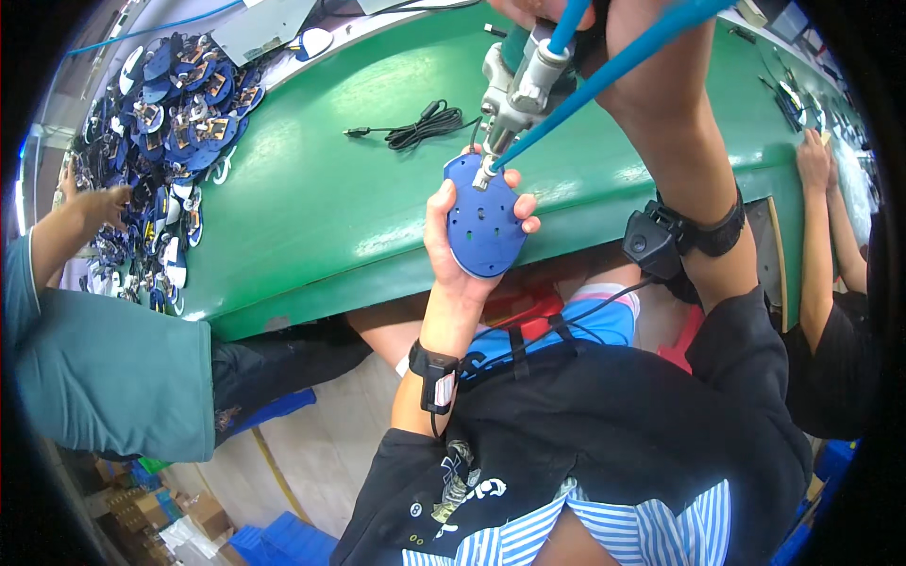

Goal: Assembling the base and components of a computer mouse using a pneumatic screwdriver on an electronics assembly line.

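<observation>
My left hand [457, 257] is closed around a blue oval computer mouse [483, 228], its flat, holed underside turned up. Fingers wrap its right edge and the thumb presses on its left. At the top of the picture my right hand [540, 9], partly cut off, grips a silver air tool [517, 104] fed by a blue hose [613, 80]. The tool's narrow tip meets the upper part of the mouse; exact contact is hard to tell. Just beyond, a bundled black cable [425, 125] lies on the green table [321, 179], seemingly leading to the mouse.
A large heap of blue and white mouse parts with circuit boards [175, 113] covers the table's left end. A person in a teal shirt [113, 368] works there. Another person's hands [815, 162] are at the right end. Cardboard boxes [203, 514] stand on the floor.
</observation>
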`<state>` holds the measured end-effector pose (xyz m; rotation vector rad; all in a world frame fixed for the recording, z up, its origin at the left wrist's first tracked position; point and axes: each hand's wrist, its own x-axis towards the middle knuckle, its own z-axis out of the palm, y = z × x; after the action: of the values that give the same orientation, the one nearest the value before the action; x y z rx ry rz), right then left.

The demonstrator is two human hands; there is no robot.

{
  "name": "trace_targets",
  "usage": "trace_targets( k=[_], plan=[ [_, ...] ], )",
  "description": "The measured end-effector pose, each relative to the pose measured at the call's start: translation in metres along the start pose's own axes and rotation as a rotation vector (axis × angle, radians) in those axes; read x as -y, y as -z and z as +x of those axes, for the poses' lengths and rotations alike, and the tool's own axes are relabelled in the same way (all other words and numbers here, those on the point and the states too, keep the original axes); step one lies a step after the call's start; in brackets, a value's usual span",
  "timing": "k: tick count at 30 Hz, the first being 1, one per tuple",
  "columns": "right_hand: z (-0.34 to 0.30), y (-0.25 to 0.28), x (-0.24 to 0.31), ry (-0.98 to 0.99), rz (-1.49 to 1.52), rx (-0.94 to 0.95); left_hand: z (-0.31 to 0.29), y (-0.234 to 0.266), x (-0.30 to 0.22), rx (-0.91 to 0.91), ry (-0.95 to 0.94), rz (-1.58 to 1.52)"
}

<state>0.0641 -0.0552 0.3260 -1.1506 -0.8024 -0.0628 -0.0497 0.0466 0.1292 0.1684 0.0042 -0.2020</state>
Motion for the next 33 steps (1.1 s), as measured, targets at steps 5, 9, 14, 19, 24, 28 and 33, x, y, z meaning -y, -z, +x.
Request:
trace_targets(
  k=[5, 9, 14, 19, 24, 28, 33],
  plan=[
    [-0.012, -0.022, 0.004, -0.175, -0.008, -0.098, -0.013, 0.009, -0.01, -0.02, -0.035, -0.001],
    [0.007, 0.001, -0.006, 0.183, -0.016, -0.025, 0.001, -0.003, 0.004, 0.042, -0.012, 0.064],
    [0.032, 0.014, 0.006, 0.543, -0.12, 0.139, -0.001, 0.0, 0.0, -0.048, -0.047, 0.04],
    [0.012, -0.015, 0.008, 0.345, 0.002, 0.119, -0.005, 0.006, -0.007, -0.037, -0.059, 0.044],
    [0.001, -0.01, 0.016, 0.102, 0.193, 0.053, 0.0, 0.002, 0.001, -0.018, -0.025, 0.051],
    [0.007, 0.003, -0.013, 0.203, 0.089, 0.027, 0.005, 0.002, 0.006, -0.017, -0.003, 0.041],
    [0.016, -0.009, -0.043, 0.206, 0.305, 0.147, -0.008, 0.005, -0.011, -0.06, -0.071, 0.047]
  ],
)
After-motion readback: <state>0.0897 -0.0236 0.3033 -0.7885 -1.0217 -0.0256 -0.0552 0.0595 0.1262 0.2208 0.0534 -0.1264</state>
